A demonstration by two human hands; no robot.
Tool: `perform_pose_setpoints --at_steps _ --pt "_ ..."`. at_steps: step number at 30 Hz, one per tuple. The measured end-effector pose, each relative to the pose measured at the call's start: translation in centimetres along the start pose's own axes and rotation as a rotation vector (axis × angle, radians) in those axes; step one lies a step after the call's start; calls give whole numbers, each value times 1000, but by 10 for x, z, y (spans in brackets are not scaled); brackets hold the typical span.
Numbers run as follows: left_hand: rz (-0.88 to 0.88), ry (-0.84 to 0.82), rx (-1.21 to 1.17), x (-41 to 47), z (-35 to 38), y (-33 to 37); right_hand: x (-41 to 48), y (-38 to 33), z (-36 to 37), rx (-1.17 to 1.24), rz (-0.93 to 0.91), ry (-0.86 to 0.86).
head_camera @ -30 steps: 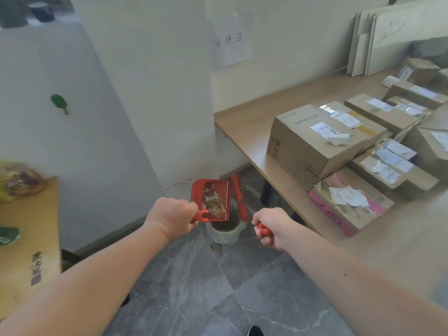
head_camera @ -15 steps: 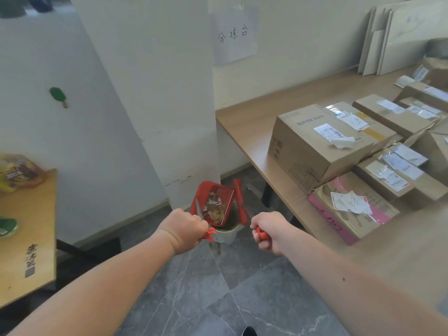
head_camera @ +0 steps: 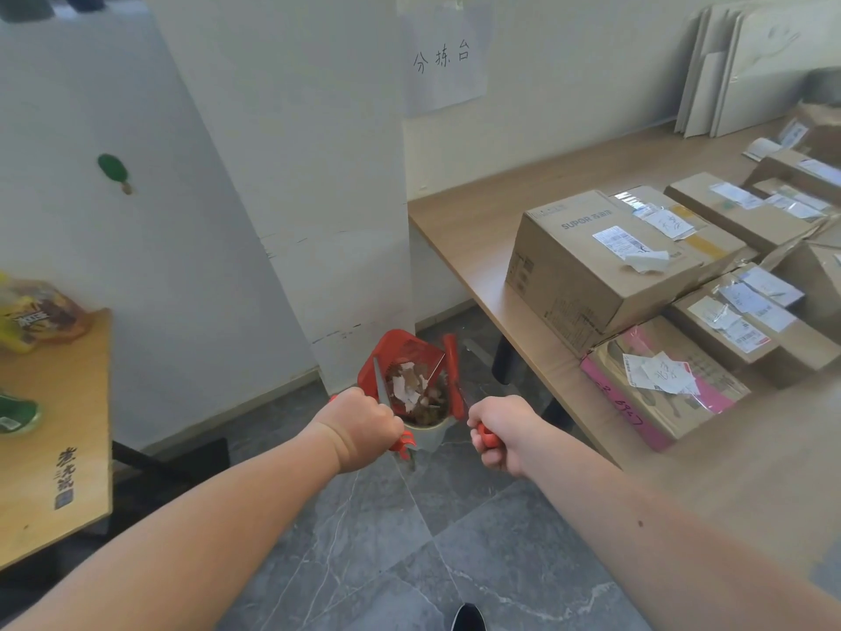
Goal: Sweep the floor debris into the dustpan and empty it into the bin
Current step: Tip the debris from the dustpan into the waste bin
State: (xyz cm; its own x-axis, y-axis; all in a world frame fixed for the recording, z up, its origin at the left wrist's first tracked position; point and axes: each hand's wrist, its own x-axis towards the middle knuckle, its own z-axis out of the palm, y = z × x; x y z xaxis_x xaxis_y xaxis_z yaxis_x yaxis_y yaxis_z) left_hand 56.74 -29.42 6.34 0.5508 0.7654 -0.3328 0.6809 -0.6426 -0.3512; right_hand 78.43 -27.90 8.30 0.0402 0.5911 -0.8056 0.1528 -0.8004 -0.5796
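On the grey marble-tiled floor (head_camera: 364, 539) by the white pillar (head_camera: 291, 175), the left hand (head_camera: 362, 430) clenches the red plastic dustpan (head_camera: 391, 357) tipped above the small pale round bin (head_camera: 428, 432) so scraps fall in, while the right hand (head_camera: 498, 432), fist closed, holds the red brush (head_camera: 451, 371) just beside it

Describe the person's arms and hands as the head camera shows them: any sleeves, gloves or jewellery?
Both forearms are bare right to the frame edge, with no sleeves in view. The left hand and right hand wear no gloves, and no watch, band or ring shows. A small dark spot marks the right forearm.

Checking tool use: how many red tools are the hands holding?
2: the dustpan in the left hand, tipped over the bin; the brush in the right hand.
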Motion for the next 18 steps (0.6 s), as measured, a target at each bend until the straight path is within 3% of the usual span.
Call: perform_pose_setpoints --at_steps 18 --pt "155 11 147 2 -1 8 -6 3 -2 39 13 21"
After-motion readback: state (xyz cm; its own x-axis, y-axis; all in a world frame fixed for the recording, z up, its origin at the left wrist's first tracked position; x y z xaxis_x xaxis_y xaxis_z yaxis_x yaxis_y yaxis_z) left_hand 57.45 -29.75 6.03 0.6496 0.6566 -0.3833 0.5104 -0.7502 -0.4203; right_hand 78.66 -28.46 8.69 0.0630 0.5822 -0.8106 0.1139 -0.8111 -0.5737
